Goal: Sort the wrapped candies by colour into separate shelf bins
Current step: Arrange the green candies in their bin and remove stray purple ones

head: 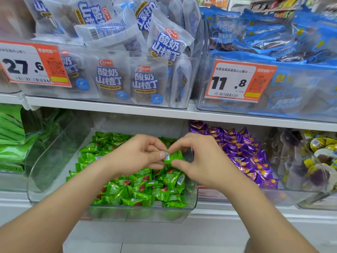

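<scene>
A green wrapped candy (173, 157) is held above the clear bin (54, 161) full of green candies (142, 189) on the lower shelf. My left hand (138, 154) pinches the candy's left end between thumb and fingers. My right hand (198, 157) pinches its right side. Both hands hover over the middle of the green pile. To the right, a second clear bin holds purple wrapped candies (240, 154).
The upper shelf (109, 106) carries clear bins of white-and-blue snack packs (113, 77) and blue packs (273, 42), with orange price tags (238, 81). Green packets (11, 139) fill a bin at far left; yellow and purple sweets (317, 157) lie at far right.
</scene>
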`<move>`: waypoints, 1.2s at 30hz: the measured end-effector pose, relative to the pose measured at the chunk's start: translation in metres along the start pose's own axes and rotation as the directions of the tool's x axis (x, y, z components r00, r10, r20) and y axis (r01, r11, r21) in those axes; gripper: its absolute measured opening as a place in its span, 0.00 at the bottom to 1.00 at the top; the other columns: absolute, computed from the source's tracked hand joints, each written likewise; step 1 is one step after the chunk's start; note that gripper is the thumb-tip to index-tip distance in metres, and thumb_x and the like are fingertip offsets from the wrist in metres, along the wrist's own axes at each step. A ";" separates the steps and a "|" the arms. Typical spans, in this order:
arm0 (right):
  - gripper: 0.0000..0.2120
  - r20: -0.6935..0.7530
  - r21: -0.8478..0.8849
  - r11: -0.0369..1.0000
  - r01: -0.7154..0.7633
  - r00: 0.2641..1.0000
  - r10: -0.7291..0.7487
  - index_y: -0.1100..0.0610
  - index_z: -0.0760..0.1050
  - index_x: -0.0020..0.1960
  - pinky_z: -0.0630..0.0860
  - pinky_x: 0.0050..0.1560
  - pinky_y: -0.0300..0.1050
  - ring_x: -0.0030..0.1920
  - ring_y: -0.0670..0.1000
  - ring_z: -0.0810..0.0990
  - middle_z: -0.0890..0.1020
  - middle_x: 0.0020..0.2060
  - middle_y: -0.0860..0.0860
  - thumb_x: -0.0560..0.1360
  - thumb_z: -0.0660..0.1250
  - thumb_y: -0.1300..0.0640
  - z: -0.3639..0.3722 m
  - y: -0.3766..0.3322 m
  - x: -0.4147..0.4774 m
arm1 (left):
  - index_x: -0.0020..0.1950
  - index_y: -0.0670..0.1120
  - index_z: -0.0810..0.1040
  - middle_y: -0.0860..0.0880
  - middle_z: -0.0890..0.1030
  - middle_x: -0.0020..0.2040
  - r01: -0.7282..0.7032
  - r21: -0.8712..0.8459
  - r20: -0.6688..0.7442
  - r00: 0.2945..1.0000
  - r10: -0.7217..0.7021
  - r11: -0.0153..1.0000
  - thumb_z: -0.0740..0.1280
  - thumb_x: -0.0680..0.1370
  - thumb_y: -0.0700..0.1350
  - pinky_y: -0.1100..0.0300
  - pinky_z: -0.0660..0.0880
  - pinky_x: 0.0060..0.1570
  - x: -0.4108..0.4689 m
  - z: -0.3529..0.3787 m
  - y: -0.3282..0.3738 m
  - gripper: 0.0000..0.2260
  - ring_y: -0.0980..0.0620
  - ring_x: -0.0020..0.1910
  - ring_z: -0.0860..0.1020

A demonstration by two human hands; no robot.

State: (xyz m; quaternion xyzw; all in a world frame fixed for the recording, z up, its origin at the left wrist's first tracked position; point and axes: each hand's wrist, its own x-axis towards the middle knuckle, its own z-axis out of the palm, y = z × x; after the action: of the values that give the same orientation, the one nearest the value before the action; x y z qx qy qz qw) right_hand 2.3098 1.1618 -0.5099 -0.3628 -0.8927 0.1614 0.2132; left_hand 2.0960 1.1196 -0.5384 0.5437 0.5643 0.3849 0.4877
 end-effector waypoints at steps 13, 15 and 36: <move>0.19 -0.104 -0.336 0.936 -0.104 0.992 0.073 0.44 0.83 0.51 0.66 0.54 0.55 0.57 0.56 0.70 0.74 0.51 0.48 0.78 0.62 0.32 0.014 -0.004 0.009 | 0.60 0.50 0.86 0.50 0.88 0.53 -0.194 0.031 -0.198 0.960 0.197 0.980 0.64 0.85 0.49 0.56 0.84 0.52 -0.013 0.004 0.005 0.12 0.53 0.53 0.85; 0.21 -0.090 -0.397 0.908 -0.132 0.990 0.105 0.46 0.82 0.54 0.66 0.56 0.56 0.60 0.59 0.66 0.71 0.57 0.50 0.79 0.60 0.32 0.016 -0.005 0.009 | 0.61 0.50 0.86 0.52 0.88 0.52 -0.262 0.088 -0.146 0.951 0.272 0.961 0.68 0.83 0.47 0.59 0.83 0.53 -0.016 0.000 0.008 0.10 0.55 0.52 0.85; 0.07 -0.255 0.199 0.907 -0.372 0.874 0.414 0.50 0.84 0.49 0.72 0.45 0.41 0.41 0.49 0.81 0.84 0.34 0.48 0.76 0.68 0.56 0.001 0.015 0.020 | 0.55 0.58 0.85 0.54 0.86 0.54 0.195 0.816 -0.313 0.940 0.133 0.544 0.80 0.72 0.52 0.53 0.73 0.65 0.095 0.006 -0.018 0.13 0.48 0.61 0.80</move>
State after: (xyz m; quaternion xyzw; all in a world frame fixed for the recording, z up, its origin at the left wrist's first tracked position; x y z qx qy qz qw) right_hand 2.3049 1.1859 -0.5118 -0.5403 -0.7447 0.2100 0.3307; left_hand 2.1041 1.2113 -0.5696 0.6248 0.7635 0.1472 0.0708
